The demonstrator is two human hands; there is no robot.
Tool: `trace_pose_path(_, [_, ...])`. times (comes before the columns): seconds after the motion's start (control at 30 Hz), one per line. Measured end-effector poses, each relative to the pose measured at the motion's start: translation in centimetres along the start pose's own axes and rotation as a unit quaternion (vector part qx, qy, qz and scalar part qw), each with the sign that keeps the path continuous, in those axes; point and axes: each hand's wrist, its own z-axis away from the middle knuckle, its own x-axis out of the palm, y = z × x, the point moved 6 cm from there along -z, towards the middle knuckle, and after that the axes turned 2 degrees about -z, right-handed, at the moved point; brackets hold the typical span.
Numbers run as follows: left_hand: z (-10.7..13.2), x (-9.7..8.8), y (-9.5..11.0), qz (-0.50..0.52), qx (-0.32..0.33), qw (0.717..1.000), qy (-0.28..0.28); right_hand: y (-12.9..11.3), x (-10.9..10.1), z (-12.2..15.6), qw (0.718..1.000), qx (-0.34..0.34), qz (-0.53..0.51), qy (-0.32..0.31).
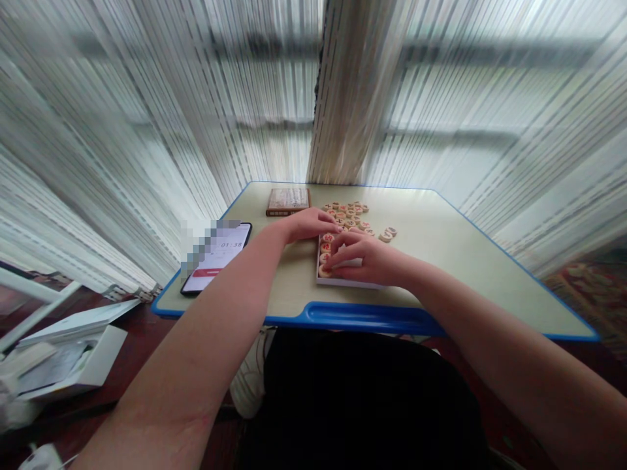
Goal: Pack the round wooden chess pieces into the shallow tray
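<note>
A shallow white-edged box (350,283) sits near the front of the table, with a column of round wooden Chinese chess pieces (326,248) with red characters along its left side. My right hand (365,256) reaches over the box, its fingers bent and apart, the tips touching pieces in that column. My left hand (309,224) is at the box's far left corner with fingers stretched out, their tips by the pieces; whether they touch one is hard to see. A loose heap of Chinese chess pieces (349,211) lies just beyond the box, partly hidden by my hands.
The box lid (289,199) rests at the back left of the blue-edged table (465,261). A phone (220,251) showing a timer lies at the left edge. A few pieces (388,234) lie right of the heap. An open white box (98,359) is on the floor.
</note>
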Motion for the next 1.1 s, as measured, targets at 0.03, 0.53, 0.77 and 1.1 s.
trace_pose_path(0.03, [0.0, 0.0, 0.0, 0.002, 0.001, 1.000, -0.001, 0.0, 0.0, 0.0, 1.000, 0.001, -0.002, -0.003])
trace_pose_path(0.53, [0.7, 0.0, 0.1, 0.002, -0.029, 0.999, 0.028, 6.9, -9.1, 4.6, 0.865, 0.380, 0.208, 0.253])
trace_pose_path(0.77, [0.8, 0.5, -0.1, 0.025, -0.037, 0.999, -0.002, 8.7, -7.2, 5.6, 0.853, 0.485, 0.187, 0.047])
trace_pose_path(1.1, [0.7, 0.7, -0.2, 0.029, -0.059, 0.998, 0.012, 8.7, -7.3, 6.3, 0.849, 0.487, 0.205, 0.023])
